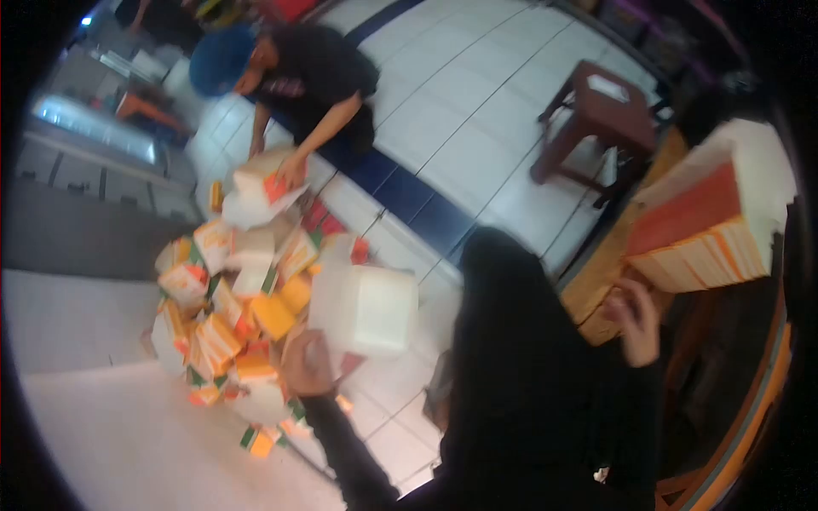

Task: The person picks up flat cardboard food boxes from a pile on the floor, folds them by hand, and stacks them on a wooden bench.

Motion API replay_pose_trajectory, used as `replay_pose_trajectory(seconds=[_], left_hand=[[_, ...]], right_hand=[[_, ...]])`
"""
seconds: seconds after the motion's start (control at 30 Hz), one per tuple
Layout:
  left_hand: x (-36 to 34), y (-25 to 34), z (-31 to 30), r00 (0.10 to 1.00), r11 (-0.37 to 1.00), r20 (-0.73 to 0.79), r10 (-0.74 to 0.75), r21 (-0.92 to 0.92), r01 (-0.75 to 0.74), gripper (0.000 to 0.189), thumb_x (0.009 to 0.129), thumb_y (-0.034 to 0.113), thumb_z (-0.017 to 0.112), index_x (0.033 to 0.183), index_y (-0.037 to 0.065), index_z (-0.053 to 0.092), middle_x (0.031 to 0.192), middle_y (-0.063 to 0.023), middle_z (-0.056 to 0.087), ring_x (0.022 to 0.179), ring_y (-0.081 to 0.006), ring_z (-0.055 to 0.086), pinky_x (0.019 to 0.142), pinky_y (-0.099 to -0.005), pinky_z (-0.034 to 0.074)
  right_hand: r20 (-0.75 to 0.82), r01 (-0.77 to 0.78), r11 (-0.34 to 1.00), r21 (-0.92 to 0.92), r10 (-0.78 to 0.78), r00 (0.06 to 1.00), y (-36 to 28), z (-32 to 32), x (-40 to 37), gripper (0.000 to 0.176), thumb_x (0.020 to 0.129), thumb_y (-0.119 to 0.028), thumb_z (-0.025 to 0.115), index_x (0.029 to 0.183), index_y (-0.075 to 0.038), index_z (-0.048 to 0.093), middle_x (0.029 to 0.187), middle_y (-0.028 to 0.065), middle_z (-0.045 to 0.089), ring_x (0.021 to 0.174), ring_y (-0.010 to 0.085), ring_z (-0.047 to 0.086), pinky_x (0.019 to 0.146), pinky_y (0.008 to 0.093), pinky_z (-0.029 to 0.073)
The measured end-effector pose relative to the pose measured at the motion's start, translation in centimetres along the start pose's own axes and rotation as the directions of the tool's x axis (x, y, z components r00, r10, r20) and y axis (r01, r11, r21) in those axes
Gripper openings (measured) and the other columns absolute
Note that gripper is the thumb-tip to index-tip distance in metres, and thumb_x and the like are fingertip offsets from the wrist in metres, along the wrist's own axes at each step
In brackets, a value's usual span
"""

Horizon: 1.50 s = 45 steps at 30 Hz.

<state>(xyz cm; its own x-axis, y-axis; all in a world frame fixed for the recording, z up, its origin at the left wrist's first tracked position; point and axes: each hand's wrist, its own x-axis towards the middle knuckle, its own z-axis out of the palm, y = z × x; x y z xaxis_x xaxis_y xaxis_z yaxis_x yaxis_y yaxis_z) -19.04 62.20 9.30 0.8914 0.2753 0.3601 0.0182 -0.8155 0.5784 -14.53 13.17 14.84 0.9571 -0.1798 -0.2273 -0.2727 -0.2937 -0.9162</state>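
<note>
My left hand (308, 363), fingers curled, is at the lower left corner of a whitish block-shaped container or stack (379, 311). What it grips, if anything, I cannot tell. Under and beyond it spreads a heap of small folded cartons (217, 341) in yellow, orange, white and green. On the other side of a dark, black-clothed shape (503, 341), my right hand (635, 319) has its fingers apart, holding nothing. Just above it is a tight stack of red, orange and white flat cartons (703, 230) in a white wrapper (763, 166).
Across the heap, a person in a blue cap and black shirt (319, 81) bends down, a hand on a white and orange packet (256, 192). A dark red plastic stool (605, 111) stands on the tiled floor (477, 102). The wrapped stack rests at a wooden edge (588, 294).
</note>
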Motion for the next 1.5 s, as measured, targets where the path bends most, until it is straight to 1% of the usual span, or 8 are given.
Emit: replay_pose_trajectory(seconds=[0.27,0.43,0.57,0.67,0.77,0.87,1.23,1.5], left_hand=[[11.9,31.2,-4.1,0.686,0.653,-0.094,0.722,-0.235,-0.720,0.028,0.067,-0.013,0.062,0.088,0.004,0.066,0.084,-0.0118,0.068,0.071,-0.0261,0.064,0.067,-0.0316,0.051],[12.9,45.9,-1.6,0.300,0.228,-0.329,0.895,-0.240,-0.944,0.031,0.067,-0.013,0.064,0.091,0.006,0.067,0.091,-0.0117,0.069,0.075,-0.0261,0.064,0.066,-0.0318,0.052],[13.3,55.6,2.3,0.160,0.043,-0.569,0.806,-0.213,-0.976,0.033,0.075,-0.001,0.068,0.107,0.002,0.062,0.117,-0.0176,0.060,0.100,-0.0301,0.059,0.086,-0.0378,0.045],[13.2,58.4,8.7,0.471,0.144,-0.657,0.589,-0.489,-0.861,0.026,0.083,0.007,0.063,0.108,0.002,0.057,0.108,-0.0136,0.059,0.099,-0.0262,0.056,0.089,-0.0359,0.042],[12.5,58.7,18.7,0.850,0.197,-0.216,0.480,-0.918,-0.344,0.018,0.091,0.014,0.057,0.106,0.003,0.054,0.100,-0.0063,0.055,0.093,-0.0158,0.052,0.085,-0.0302,0.042],[12.6,57.8,27.9,0.707,0.343,0.516,0.484,-0.855,0.389,0.034,0.095,0.034,0.050,0.114,0.006,0.055,0.110,-0.0062,0.056,0.097,-0.0195,0.054,0.076,-0.0324,0.047],[12.0,59.0,29.7,0.564,0.449,0.689,0.455,-0.725,0.523,0.051,0.087,0.045,0.053,0.123,0.008,0.055,0.121,-0.0088,0.054,0.107,-0.0240,0.054,0.074,-0.0381,0.051],[11.7,58.5,31.1,0.674,0.478,0.487,0.556,-0.850,0.220,0.047,0.090,0.038,0.050,0.121,0.002,0.054,0.116,-0.0137,0.057,0.103,-0.0255,0.055,0.079,-0.0356,0.047]], right_hand=[[0.275,0.297,0.930,0.216,-0.350,0.896,-14.9,-4.6,0.2,0.049,0.097,-0.030,0.047,0.138,-0.006,0.036,0.125,0.0182,0.047,0.115,0.0248,0.048,0.098,0.0350,0.037],[-0.015,0.428,0.888,0.165,-0.432,0.902,-16.2,-13.3,-1.6,0.048,0.099,-0.032,0.043,0.134,-0.001,0.037,0.123,0.0148,0.048,0.115,0.0188,0.047,0.100,0.0302,0.034],[-0.583,0.552,0.834,0.014,-0.442,0.682,-13.3,-23.0,0.5,0.044,0.099,-0.040,0.040,0.119,-0.001,0.041,0.099,0.0137,0.052,0.094,0.0204,0.050,0.089,0.0305,0.039],[-0.722,0.592,0.802,0.080,-0.362,0.589,-9.7,-31.9,4.9,0.040,0.097,-0.037,0.042,0.116,-0.001,0.041,0.096,0.0133,0.051,0.092,0.0217,0.050,0.089,0.0313,0.039],[-0.748,0.492,0.871,-0.008,-0.331,0.575,-6.8,-36.6,8.4,0.041,0.094,-0.037,0.044,0.114,-0.001,0.040,0.097,0.0161,0.052,0.095,0.0253,0.052,0.090,0.0327,0.039],[-0.731,0.293,0.955,-0.053,-0.237,0.640,-6.7,-36.8,10.2,0.045,0.091,-0.040,0.046,0.113,0.000,0.039,0.106,0.0222,0.055,0.102,0.0320,0.055,0.092,0.0353,0.039],[-0.647,0.008,0.969,-0.248,-0.172,0.743,-6.7,-36.1,12.0,0.057,0.090,-0.040,0.052,0.116,0.010,0.048,0.110,0.0230,0.059,0.107,0.0298,0.057,0.094,0.0336,0.040],[-0.601,0.025,0.987,-0.161,-0.119,0.790,-5.2,-36.9,11.9,0.056,0.086,-0.045,0.053,0.109,0.005,0.063,0.113,0.0245,0.062,0.107,0.0354,0.059,0.095,0.0369,0.043]])
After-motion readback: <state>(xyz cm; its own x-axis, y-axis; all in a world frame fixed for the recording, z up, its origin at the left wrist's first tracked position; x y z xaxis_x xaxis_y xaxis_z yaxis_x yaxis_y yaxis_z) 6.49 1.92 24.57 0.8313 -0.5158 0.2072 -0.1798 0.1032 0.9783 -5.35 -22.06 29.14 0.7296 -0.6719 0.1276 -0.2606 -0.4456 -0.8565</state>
